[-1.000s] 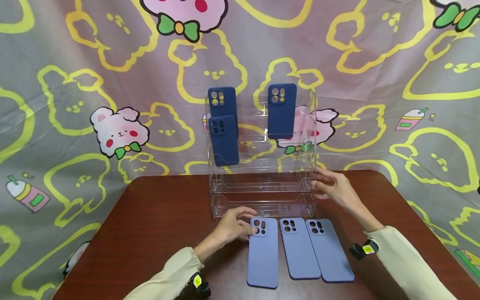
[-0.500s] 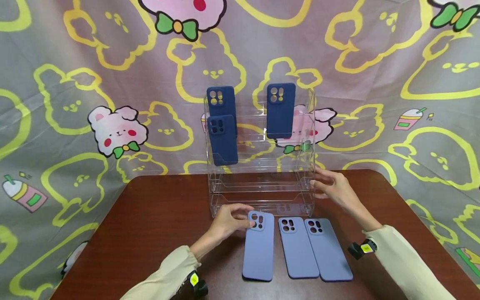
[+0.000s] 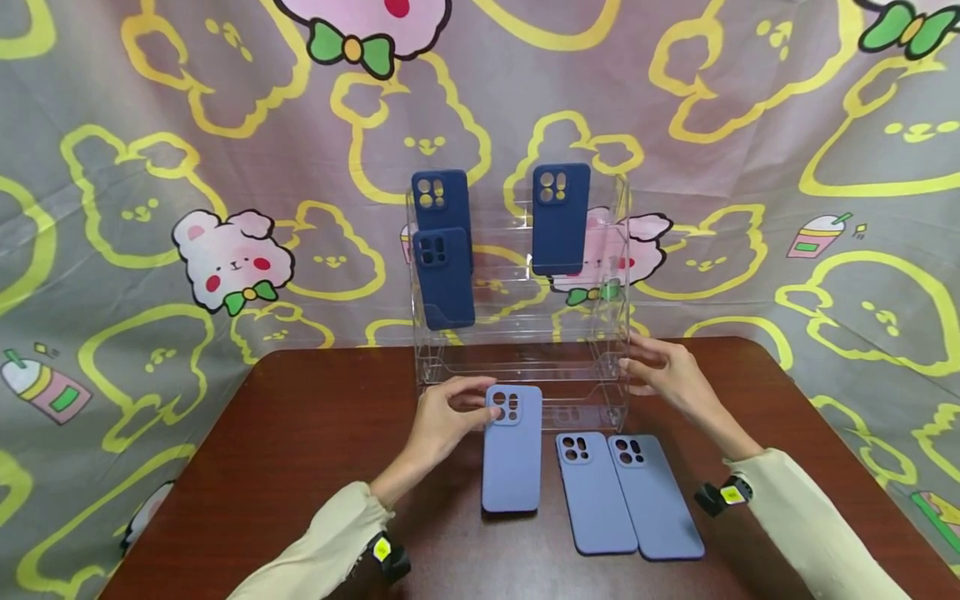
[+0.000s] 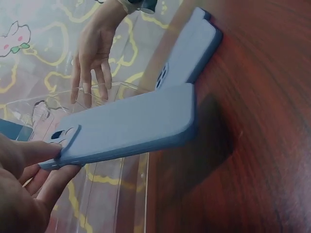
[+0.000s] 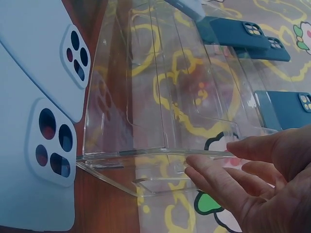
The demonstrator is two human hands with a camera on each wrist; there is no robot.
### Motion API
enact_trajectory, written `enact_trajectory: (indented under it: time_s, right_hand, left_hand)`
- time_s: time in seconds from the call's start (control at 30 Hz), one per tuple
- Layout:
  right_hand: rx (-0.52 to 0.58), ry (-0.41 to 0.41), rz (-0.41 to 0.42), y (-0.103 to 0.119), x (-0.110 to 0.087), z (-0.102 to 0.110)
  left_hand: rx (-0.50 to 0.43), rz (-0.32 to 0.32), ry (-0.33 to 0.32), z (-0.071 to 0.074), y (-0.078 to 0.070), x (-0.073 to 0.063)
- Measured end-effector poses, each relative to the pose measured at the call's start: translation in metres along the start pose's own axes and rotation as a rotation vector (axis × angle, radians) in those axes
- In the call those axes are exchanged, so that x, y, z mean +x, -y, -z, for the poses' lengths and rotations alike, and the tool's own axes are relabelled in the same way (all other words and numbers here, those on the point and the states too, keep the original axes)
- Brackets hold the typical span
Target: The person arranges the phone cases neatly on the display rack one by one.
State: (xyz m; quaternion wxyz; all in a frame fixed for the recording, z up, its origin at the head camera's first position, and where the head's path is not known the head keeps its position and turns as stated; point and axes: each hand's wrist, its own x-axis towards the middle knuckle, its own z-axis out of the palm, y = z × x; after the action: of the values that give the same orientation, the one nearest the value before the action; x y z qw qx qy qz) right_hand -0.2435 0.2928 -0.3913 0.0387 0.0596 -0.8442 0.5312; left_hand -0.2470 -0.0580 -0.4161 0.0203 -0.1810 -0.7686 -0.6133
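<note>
While my left hand (image 3: 438, 414) pinches the camera end of a pale blue case (image 3: 512, 450), the case stands lifted off the counter (image 3: 300, 433), its lower end down near the wood and its top tilted up in front of the rack (image 3: 517, 367). My grip there is clamped on it: thumb over the raised camera block, fingers (image 4: 46, 182) curled underneath, as the left wrist view shows. The case is matte and soft-looking, a slim rounded rectangle with a raised lip and a cluster of round and oblong cutouts.

My right hand (image 3: 663, 375) rests against the rack's right side wall, fingers (image 5: 218, 182) straight and spread, flat on the clear plastic, closed round nothing. The rack is transparent acrylic, glossy, with stepped ledges and sharp edges that catch the light.

Two more pale cases (image 3: 626, 492) lie flat side by side on the counter to the right of the lifted one, their long edges touching, camera holes toward the rack. Three navy cases (image 3: 561, 218) of the same shape stand upright on the upper ledges: two overlapping at the left, one at the right. The counter is dark reddish wood with a smooth sheen and rounded corners. A cloth (image 3: 150, 208) printed with yellow outlined bears and pink bunnies hangs behind.
</note>
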Motion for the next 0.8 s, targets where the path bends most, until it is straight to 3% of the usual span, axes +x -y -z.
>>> enact_trajectory:
  time_s: [0.23,0.53,0.8]
  right_hand:
    - [-0.009,0.001,0.007,0.0001,0.0001,0.0001]
    - [-0.028,-0.001,0.014,0.0026,0.0015,0.0001]
    - [-0.013,-0.004,0.007,0.0002,-0.0004,0.0]
  left_hand:
    - [0.124,-0.057,-0.064,-0.0024,-0.0004,0.0023]
    - [0.18,-0.143,-0.047,0.0004,-0.0043,0.006]
    - [0.163,-0.182,-0.057,0.0015,-0.0064,0.0102]
